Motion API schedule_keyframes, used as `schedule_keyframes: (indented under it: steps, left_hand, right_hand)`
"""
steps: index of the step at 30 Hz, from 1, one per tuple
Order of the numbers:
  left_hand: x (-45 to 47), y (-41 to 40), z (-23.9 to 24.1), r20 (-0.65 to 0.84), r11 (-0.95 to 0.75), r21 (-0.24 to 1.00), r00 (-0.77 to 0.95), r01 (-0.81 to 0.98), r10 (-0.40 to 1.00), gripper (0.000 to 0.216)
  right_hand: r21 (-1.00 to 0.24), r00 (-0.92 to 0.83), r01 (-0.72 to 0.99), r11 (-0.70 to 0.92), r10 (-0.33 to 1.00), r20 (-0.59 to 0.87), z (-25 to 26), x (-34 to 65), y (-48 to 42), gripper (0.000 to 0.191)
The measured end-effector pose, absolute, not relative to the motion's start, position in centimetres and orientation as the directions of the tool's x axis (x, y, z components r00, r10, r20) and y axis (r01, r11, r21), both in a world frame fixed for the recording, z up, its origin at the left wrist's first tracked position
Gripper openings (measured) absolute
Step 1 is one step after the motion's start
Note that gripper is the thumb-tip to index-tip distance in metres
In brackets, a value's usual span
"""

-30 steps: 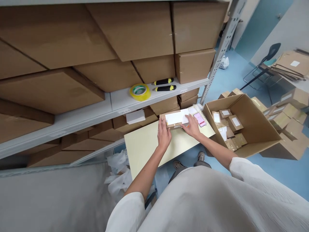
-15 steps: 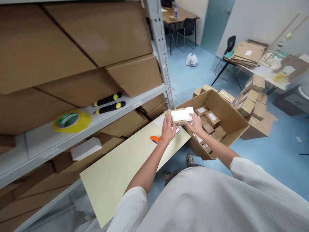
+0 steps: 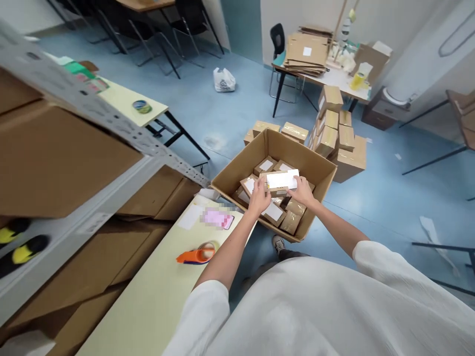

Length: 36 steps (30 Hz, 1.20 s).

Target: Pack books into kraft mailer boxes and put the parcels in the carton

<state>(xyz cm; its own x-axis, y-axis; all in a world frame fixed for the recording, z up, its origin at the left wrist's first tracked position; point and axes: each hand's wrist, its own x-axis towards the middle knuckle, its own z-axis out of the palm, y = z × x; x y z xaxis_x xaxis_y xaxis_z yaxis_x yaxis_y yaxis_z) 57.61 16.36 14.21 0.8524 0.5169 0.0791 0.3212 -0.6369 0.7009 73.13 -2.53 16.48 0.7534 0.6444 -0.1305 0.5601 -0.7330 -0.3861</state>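
Between my two hands is a small cardboard box (image 3: 272, 189) with a white label on top. My left hand (image 3: 260, 196) grips its left end, and my right hand (image 3: 302, 191) grips its right end. The held box is over the opening of a large cardboard carton (image 3: 315, 148), inside which several small labelled boxes (image 3: 273, 211) lie. Beside my left forearm, an orange tape dispenser (image 3: 196, 254) rests on the pale table (image 3: 148, 291). A phone (image 3: 218, 218) with a blurred screen lies near the table's far end.
Steel shelving (image 3: 129, 123) with large cartons rises on the left. Stacked boxes (image 3: 330, 128) stand on the floor behind the large carton. Farther back are a white plastic bag (image 3: 224, 80) and a table bearing flattened cardboard (image 3: 302, 52). A tape roll (image 3: 142, 106) sits on another table.
My view has swung right. Both hands have carried the small box from above the pale table to over the open carton, keeping hold of it.
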Motion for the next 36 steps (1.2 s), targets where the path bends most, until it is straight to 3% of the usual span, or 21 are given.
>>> schedule_keyframes:
  steps: [6,11,17,24,36]
  left_hand:
    - [62.2,14.8,12.5,-0.001,-0.647,0.701,0.907,0.301,0.422,0.073]
    - [63.6,15.3,11.9,0.024,-0.689,0.66,0.908,0.3,0.418,0.068]
    - [61.9,15.8,11.9,0.069,-0.721,0.638,0.912,0.272,0.405,0.063]
    - [56.8,16.1,11.8,0.065,-0.714,0.61,0.876,0.344,0.478,0.061]
    - [41.0,16.3,14.9,0.096,-0.598,0.596,0.692,0.536,0.716,0.055]
  right_hand:
    - [-0.341,0.821,0.426,-0.838,0.517,-0.242,15.8,74.8,-6.9,0.079]
    - [-0.291,0.732,0.452,-0.843,0.537,-0.419,16.0,75.2,-8.1,0.053]
    - [-0.318,0.689,0.479,-0.818,0.575,-0.441,15.9,75.0,-6.5,0.044]
    - [-0.363,0.557,0.602,-0.711,0.7,-0.448,15.7,72.4,-2.5,0.038]
    - [-0.425,0.193,0.838,-0.341,0.915,-0.354,17.0,62.5,7.0,0.036]
